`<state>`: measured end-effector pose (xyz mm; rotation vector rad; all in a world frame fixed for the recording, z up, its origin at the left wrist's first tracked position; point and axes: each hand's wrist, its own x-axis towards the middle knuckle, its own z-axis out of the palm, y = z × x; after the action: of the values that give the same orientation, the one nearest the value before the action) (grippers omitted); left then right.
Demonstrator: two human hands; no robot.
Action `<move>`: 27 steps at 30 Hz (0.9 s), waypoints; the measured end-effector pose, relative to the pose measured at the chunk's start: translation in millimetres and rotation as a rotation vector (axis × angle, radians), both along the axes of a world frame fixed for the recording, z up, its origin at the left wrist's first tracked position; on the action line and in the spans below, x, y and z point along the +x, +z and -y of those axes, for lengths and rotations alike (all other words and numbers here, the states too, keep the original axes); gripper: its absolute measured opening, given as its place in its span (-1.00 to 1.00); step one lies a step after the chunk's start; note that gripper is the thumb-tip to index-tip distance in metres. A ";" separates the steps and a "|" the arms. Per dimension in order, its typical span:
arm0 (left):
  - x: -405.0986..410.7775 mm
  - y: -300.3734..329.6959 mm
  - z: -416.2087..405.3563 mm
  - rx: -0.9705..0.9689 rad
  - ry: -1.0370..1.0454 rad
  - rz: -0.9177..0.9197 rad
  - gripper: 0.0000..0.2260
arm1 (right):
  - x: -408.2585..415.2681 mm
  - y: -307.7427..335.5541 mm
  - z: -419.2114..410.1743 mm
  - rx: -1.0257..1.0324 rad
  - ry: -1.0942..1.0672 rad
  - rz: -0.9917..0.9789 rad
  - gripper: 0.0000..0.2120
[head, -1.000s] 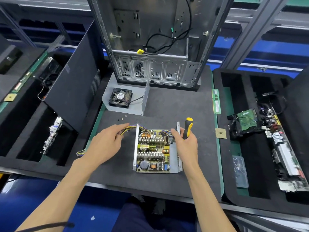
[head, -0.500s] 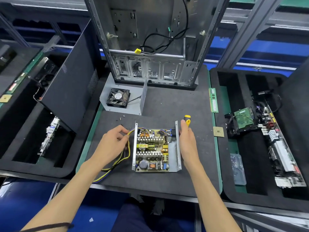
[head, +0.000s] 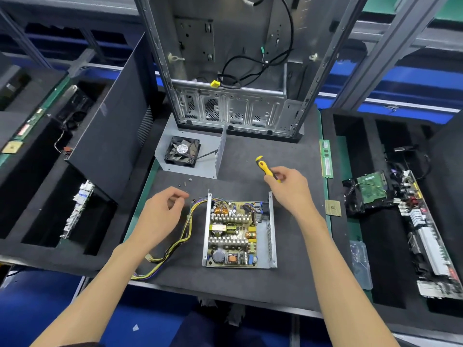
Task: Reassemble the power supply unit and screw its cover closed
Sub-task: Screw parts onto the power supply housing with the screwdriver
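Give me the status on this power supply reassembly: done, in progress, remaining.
Done: the circuit board sits in the open base, its wire bundle trailing left. In hand: the right hand holds the yellow screwdriver; the left hand hovers, fingers loosely curled, near the loose screws. Left: the cover with its fan lies apart behind and must go on and be screwed shut.

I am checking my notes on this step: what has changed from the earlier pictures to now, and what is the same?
The right hand, gripping the yellow-handled screwdriver, lifted off the open grey metal power supply case and moved up and right. The left hand let go of the yellow wire bundle and hangs above it, loosely curled. The case and the grey cover with black fan stayed put.
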<state>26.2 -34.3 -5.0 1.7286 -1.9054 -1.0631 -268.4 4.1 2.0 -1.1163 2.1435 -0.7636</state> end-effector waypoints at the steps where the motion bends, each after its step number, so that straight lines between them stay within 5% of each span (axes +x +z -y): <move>1: 1.2 0.3 4.3 -0.004 0.012 0.004 -0.82 | 0.3 0.8 6.6 0.004 0.024 -0.030 -0.78; 11: -23.1 7.8 56.5 -0.094 0.006 0.002 -0.83 | 23.8 -8.9 58.9 0.235 0.267 -0.246 -0.81; 15: -38.1 2.1 86.2 -0.178 -0.104 0.132 -0.81 | 25.2 -14.6 63.4 0.322 0.290 -0.227 -0.79; 21: -62.3 -12.3 115.2 -0.209 -0.197 0.346 -0.68 | 18.5 -12.5 70.2 0.260 0.257 -0.189 -0.80; 27: -67.2 -14.3 127.1 -0.185 -0.224 0.431 -0.86 | 21.6 0.2 79.8 0.128 0.199 -0.067 -0.95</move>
<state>-41.0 -161.5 -19.3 1.7736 -2.4198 -0.5844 -246.8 -75.7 2.2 -1.2792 2.0649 -0.4978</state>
